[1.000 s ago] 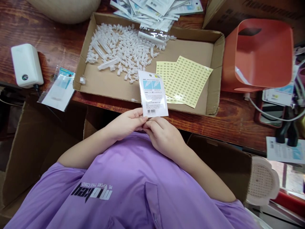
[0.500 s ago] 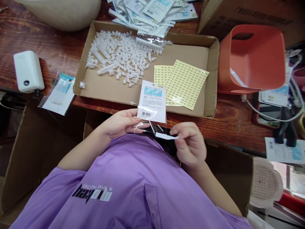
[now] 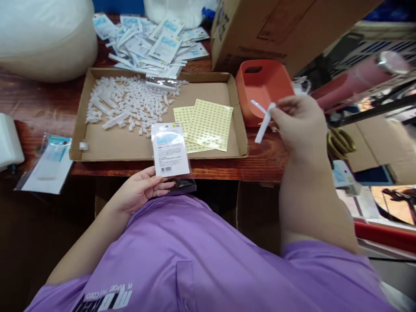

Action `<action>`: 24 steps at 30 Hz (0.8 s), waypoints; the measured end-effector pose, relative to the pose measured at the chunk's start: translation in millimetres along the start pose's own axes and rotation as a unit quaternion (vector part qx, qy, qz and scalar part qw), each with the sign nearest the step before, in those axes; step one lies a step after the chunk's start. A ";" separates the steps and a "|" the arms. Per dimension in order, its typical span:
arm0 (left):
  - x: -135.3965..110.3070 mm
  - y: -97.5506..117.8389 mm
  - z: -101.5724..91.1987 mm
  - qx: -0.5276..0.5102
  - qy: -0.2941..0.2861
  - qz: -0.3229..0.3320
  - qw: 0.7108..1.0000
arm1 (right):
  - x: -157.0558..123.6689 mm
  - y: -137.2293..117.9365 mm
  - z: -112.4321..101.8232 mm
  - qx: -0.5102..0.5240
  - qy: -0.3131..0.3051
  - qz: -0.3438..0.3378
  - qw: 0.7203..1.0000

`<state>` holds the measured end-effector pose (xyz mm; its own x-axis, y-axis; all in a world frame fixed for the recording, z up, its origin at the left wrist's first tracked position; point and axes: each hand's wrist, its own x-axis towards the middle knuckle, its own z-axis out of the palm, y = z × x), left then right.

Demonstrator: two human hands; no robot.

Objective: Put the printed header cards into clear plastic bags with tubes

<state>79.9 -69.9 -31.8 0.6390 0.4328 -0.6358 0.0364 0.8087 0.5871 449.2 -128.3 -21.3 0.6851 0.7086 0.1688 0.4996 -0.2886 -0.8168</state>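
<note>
My left hand (image 3: 139,190) grips the lower edge of a clear packet with a white printed card (image 3: 169,151), held upright at the table's near edge, its flap hanging open below. My right hand (image 3: 300,123) is raised to the right, close beside the orange plastic bin (image 3: 260,89), and pinches a thin white strip (image 3: 264,121) between its fingertips. A shallow cardboard tray (image 3: 107,147) lies just beyond the packet, holding a heap of small white plastic parts (image 3: 126,102) and yellow sticker sheets (image 3: 208,123).
A pile of finished packets (image 3: 152,41) lies behind the tray. A single packet (image 3: 47,162) and a white device (image 3: 9,141) sit at the left. A large cardboard box (image 3: 279,30) stands at the back right. A white bag (image 3: 45,39) fills the back left.
My right hand peeled the white strip off the packet flap and swung it up and right to the orange bin. The camera turned right. My left hand kept hold of the packet.
</note>
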 end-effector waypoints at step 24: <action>1.2 -11.5 2.5 0.018 0.020 0.052 0.998 | -117.1 -58.1 72.7 -0.049 -0.369 -0.324 0.869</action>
<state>82.1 -79.6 -38.0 0.6095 0.5303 -0.5893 -0.0015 0.7441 0.6680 301.4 -147.7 -33.7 -0.2671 0.9524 0.1469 0.7211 0.2986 -0.6252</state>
